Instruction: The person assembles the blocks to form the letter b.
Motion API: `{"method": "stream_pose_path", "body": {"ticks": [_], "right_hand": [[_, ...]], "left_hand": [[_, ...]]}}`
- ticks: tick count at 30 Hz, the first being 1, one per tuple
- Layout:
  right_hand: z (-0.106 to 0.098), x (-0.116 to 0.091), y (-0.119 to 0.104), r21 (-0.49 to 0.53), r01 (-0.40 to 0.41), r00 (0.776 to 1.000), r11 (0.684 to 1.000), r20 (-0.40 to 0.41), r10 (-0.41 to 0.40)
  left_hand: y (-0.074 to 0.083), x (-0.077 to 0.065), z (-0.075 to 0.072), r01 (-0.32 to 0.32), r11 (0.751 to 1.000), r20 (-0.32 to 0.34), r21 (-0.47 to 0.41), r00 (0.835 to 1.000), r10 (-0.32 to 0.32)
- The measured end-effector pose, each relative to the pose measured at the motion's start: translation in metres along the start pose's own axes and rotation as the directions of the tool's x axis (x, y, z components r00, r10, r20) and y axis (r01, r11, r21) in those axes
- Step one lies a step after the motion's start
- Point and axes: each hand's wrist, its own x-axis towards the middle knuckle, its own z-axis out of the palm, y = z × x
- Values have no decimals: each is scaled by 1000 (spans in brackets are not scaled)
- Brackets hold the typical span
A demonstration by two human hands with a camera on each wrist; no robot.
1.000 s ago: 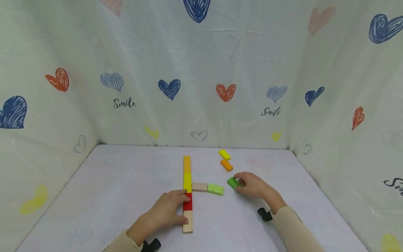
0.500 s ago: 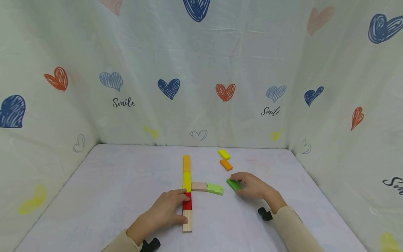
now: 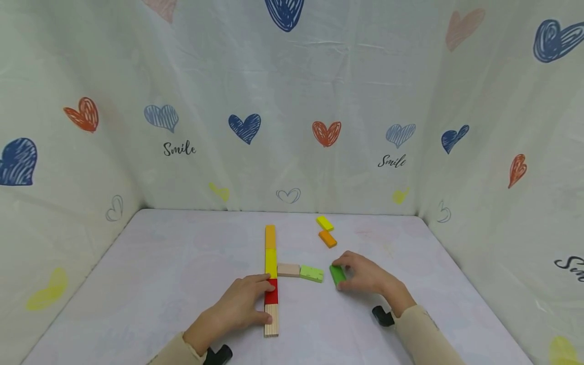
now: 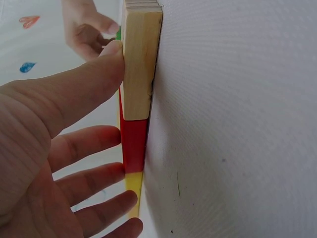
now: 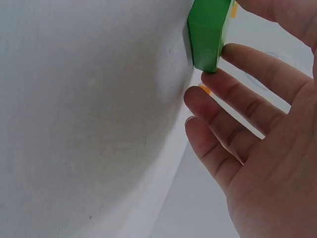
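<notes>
In the head view, a straight row of blocks runs away from me: a plain wooden block point(image 3: 271, 329), a red block point(image 3: 271, 297), a yellow block point(image 3: 271, 259) and an orange-yellow block point(image 3: 270, 236). My left hand point(image 3: 242, 304) rests against this row, thumb on the plain block and extended fingers along the red and yellow ones. From the row's right side a beige block point(image 3: 289, 270) leads to a light green block point(image 3: 312, 274). Farther right, my right hand point(image 3: 368, 276) pinches a darker green block point(image 3: 336, 276) between thumb and fingers, apart from the light green one.
Toward the table's far edge lie a loose yellow block point(image 3: 325, 223) and an orange block point(image 3: 327, 239), close together. A curtain point(image 3: 292, 162) printed with hearts surrounds the white table point(image 3: 182, 253) at the back and sides.
The right hand has turned the green block, so it now lies nearer to front-to-back, and its thumb has come closer to me. The left hand keeps its place on the row.
</notes>
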Motion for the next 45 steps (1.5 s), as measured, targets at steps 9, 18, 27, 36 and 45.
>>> {"method": "stream_pose_path", "body": {"ticks": [9,18,27,36,45], "right_hand": [[3,-5,-10,-10,-7,1000,1000,24,7],[7,-10,-17,-8,25,999,1000,44,-24],[9,-11,-22,-16,50,998,999,37,-49],[11,-11,-23,-29,70,997,997,30,-69],[14,-10,-20,-42,75,997,996,15,-75]], "left_hand": [[0,1,-1,-13,1000,-8,1,1000,13],[0,1,0,-6,1000,0,-2,1000,6],[0,0,0,-9,1000,3,-5,1000,9],[1,-1,-1,-30,1000,-9,-2,1000,30],[1,0,0,0,1000,6,-9,1000,0]]}}
